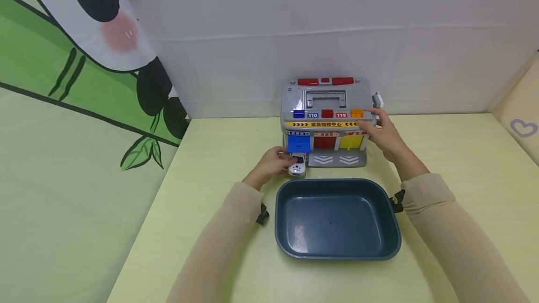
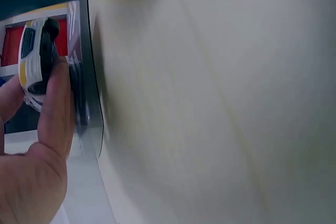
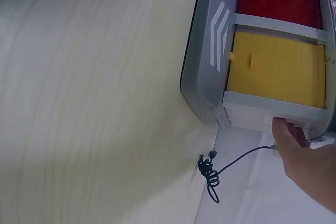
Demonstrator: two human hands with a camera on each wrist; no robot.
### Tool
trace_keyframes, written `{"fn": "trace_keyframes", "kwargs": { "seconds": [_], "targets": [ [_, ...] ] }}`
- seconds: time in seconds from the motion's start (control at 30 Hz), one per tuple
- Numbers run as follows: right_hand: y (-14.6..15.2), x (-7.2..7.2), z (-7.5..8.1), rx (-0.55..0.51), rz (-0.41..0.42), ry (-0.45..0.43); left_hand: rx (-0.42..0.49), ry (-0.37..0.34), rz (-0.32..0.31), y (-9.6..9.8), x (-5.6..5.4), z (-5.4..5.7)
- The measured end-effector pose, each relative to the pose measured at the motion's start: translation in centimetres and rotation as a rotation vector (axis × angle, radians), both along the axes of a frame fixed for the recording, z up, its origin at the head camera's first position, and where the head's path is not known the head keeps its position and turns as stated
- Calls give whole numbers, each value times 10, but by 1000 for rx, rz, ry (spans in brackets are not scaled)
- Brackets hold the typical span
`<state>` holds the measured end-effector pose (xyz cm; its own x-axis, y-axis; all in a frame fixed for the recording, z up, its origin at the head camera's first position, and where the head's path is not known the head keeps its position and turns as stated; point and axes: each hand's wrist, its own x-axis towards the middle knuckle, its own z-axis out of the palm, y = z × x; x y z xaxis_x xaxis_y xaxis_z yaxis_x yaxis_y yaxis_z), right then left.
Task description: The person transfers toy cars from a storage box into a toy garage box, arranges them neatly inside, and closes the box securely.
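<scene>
My left hand [image 1: 273, 162] pinches a small white toy car [image 1: 297, 167] with dark windows and star markings between thumb and fingers. In the left wrist view the car [image 2: 32, 59] shows its wheels and yellow side patches. It sits at the left bay of a grey toy garage [image 1: 324, 99], just in front of the raised blue door [image 1: 299, 144]. The red door [image 1: 324, 142] and yellow door [image 1: 351, 142] are down. My right hand [image 1: 385, 137] grips the garage by the right edge of its roof; its fingers [image 3: 286, 137] lie against the side wall.
A dark blue tray [image 1: 337, 251] lies on the pale table in front of the garage. A white wall covering [image 1: 236, 74] rises behind. Beside the garage's right side lies a bundled black cord [image 3: 210, 174]; a white piece [image 1: 377, 100] sticks out there.
</scene>
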<state>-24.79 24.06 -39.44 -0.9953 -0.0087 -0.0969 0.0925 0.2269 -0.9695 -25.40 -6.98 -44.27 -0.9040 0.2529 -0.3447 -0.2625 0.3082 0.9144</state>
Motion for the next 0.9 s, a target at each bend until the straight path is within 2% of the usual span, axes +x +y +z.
{"fn": "trace_keyframes", "kwargs": {
  "seconds": [0.27, 0.47, 0.63, 0.9],
  "targets": [
    [1, -2, -1, -3, -1, -12, -40, 78, 89, 5, -1, -5],
    [2, -5, -4, -4, -2, -23, -54, 96, 95, 7, -3, -10],
    [1, -4, -4, -8, -1, -14, -38, 83, 96, 9, -6, -11],
    [0, -3, -5, -28, -1, -2, -67, 49, 116, 10, -8, -10]
  ]
}}
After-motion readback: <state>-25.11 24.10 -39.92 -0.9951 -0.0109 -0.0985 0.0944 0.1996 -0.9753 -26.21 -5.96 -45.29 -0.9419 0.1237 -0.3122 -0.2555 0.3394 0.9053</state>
